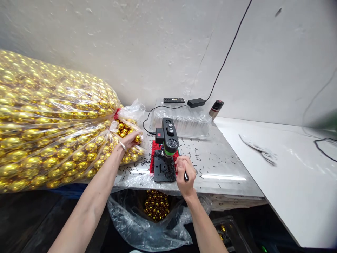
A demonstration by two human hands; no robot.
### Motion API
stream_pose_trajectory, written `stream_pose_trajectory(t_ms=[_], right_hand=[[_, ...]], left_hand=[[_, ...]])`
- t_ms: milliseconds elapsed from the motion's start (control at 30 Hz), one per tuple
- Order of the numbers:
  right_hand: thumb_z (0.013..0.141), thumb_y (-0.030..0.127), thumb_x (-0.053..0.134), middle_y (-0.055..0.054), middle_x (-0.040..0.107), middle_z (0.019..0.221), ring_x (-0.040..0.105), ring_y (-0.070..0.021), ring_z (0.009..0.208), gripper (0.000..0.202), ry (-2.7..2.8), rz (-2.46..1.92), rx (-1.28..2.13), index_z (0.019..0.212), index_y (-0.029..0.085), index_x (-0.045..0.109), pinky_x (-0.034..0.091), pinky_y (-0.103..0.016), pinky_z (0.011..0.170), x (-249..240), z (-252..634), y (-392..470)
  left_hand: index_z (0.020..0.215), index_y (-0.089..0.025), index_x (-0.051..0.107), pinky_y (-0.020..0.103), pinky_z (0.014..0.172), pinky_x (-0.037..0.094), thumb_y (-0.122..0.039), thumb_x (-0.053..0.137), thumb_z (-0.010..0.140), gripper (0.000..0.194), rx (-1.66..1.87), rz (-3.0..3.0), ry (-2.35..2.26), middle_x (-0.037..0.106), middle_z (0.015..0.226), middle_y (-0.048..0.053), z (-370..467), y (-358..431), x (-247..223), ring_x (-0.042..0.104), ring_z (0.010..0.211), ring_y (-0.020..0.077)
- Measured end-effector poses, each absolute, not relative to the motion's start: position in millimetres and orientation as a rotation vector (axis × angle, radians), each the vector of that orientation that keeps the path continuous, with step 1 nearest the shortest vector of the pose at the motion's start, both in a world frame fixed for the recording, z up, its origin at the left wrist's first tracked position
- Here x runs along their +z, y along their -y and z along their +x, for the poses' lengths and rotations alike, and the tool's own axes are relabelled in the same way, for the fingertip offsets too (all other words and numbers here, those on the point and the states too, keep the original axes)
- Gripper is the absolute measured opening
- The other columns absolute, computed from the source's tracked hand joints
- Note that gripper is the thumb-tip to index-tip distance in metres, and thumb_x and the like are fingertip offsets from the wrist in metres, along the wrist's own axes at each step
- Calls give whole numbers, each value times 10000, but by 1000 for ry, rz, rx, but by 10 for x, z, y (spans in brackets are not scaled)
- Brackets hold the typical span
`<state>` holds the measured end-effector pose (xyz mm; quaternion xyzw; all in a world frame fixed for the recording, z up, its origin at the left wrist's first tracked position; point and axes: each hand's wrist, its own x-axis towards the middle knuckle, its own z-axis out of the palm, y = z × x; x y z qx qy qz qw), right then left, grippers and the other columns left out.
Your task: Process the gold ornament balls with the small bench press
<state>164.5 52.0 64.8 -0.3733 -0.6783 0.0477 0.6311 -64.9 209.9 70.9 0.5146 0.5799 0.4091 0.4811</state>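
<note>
Balls (124, 130) lay beside my left hand (128, 140), seemingly mid-pick, grip unclear; right hand (184, 168) clenched a lever (186, 177); next likely needed one ball freed.

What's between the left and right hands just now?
In the head view, a black machine stands between the left hand and the right hand, with a red mat beneath it and small black bits scattered around.
</note>
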Motion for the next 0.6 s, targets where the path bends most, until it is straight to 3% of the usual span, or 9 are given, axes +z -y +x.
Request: stream_pose_trajectory(t_ms=[67, 167, 300, 433, 600], right_hand=[[890, 62, 369, -10, 493, 708, 485, -113, 670, 257, 1559, -854, 112, 674, 195, 414, 387, -259, 598, 649, 1649, -517], [892, 64, 367, -7, 483, 695, 490, -118, 680, 262, 1565, -863, 125, 671, 198, 410, 393, -266, 608, 649, 1654, -511], [895, 68, 368, -7, 484, 686, 501, -124, 696, 272, 1564, -887, 144, 662, 200, 412, 395, -272, 619, 648, 1658, -499], [896, 72, 368, -7, 488, 680, 521, -132, 721, 281, 1567, -895, 148, 649, 200, 407, 401, -279, 639, 651, 1663, -492], [892, 60, 373, -7, 497, 685, 522, -126, 723, 278, 1584, -892, 133, 653, 198, 410, 401, -271, 642, 664, 1673, -491]], left_hand=[[783, -129, 554, 226, 504, 523, -235, 463, 922, 197, 1027, 1117, -1367, 590, 669, 40, -726, -2059, 762, 605, 605, 134], [758, -121, 529, 169, 446, 489, -185, 387, 940, 239, 1112, 827, -1191, 590, 667, 62, -824, -1898, 825, 609, 599, 121], [848, -81, 566, 133, 407, 468, -193, 355, 956, 262, 1197, 319, -835, 611, 721, 103, -875, -1614, 819, 601, 576, 107], [1000, -89, 597, 161, 442, 503, -158, 396, 932, 223, 1234, 258, -725, 627, 762, 102, -805, -1328, 750, 612, 583, 117], [1169, -127, 580, 159, 464, 498, -94, 464, 881, 313, 1172, 259, -717, 671, 865, 125, -577, -994, 633, 643, 629, 126]])
